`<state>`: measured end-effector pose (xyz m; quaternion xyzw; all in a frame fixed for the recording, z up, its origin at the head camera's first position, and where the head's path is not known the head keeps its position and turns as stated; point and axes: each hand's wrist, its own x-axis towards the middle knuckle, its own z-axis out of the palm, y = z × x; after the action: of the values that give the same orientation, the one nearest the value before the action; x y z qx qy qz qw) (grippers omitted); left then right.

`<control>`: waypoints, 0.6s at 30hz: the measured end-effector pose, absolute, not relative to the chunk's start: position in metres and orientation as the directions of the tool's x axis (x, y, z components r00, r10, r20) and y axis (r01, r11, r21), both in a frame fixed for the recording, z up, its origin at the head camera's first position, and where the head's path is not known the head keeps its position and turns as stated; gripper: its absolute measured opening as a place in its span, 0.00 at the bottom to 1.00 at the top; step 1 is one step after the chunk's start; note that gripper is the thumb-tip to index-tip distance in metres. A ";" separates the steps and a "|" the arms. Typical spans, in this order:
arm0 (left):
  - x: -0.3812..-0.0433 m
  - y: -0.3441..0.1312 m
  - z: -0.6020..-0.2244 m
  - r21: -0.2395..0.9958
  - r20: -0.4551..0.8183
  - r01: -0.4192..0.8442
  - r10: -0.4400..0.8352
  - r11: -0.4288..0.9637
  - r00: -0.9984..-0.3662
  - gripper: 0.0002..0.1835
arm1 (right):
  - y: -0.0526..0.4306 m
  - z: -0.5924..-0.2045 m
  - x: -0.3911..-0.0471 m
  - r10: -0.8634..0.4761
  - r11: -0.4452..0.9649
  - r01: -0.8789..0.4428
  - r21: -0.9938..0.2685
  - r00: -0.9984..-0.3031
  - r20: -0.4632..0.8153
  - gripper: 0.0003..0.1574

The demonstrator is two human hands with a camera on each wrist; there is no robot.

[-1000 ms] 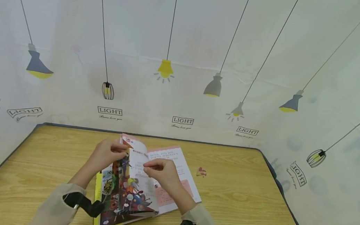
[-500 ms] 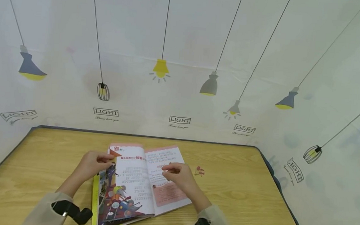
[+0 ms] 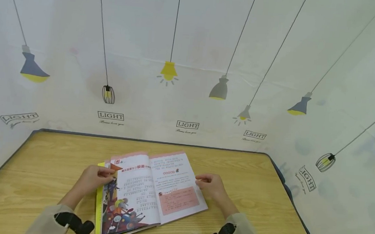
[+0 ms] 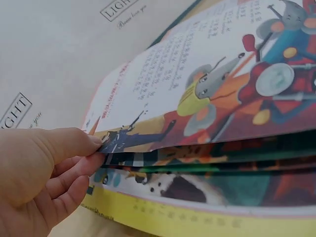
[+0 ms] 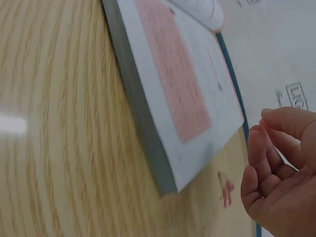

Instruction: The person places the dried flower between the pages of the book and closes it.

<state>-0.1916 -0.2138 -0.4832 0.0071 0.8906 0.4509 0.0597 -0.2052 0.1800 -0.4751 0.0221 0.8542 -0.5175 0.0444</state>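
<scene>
An open illustrated book (image 3: pixel 179 183) lies on the table, with printed text on both pages and a cartoon of mice on the left one. My left hand (image 3: pixel 92 181) pinches the left page (image 4: pixel 173 94) at its outer edge, thumb on top and fingers beneath. In the left wrist view that page is lifted a little off the leaves below, above a yellow cover edge (image 4: pixel 163 217). Just off the book's right edge, my right hand (image 3: pixel 213 187) hovers with loosely bent fingers. Nothing is between its thumb and forefinger in the right wrist view.
The wooden table (image 3: pixel 250 194) has a dark edging along its back and right sides. A small red mark (image 5: pixel 227 192) is on the tabletop beyond the book. Behind stands a pale curtain (image 3: pixel 138 73) printed with hanging lamps.
The raised page has come down to the left, opening the spread. My left hand has moved left with its edge. My right hand has moved right, from over the book to beyond its edge.
</scene>
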 end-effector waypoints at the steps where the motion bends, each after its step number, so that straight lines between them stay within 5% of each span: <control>1: -0.191 -0.214 -0.485 0.804 -0.107 -0.051 0.060 0.592 -0.992 0.14 | 0.184 -0.477 -0.206 0.012 0.465 0.088 -0.881 -0.996 -0.093 0.09; 18: -0.188 -0.211 -0.512 0.786 -0.046 -0.015 0.035 0.618 -0.998 0.14 | 0.216 -0.510 -0.213 0.251 0.512 0.170 -0.842 -0.967 -0.043 0.09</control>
<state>-0.1881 -0.2109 -0.5116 0.0056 0.8990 0.4370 0.0281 -0.2130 0.2159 -0.5101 0.1209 0.8683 -0.4792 -0.0423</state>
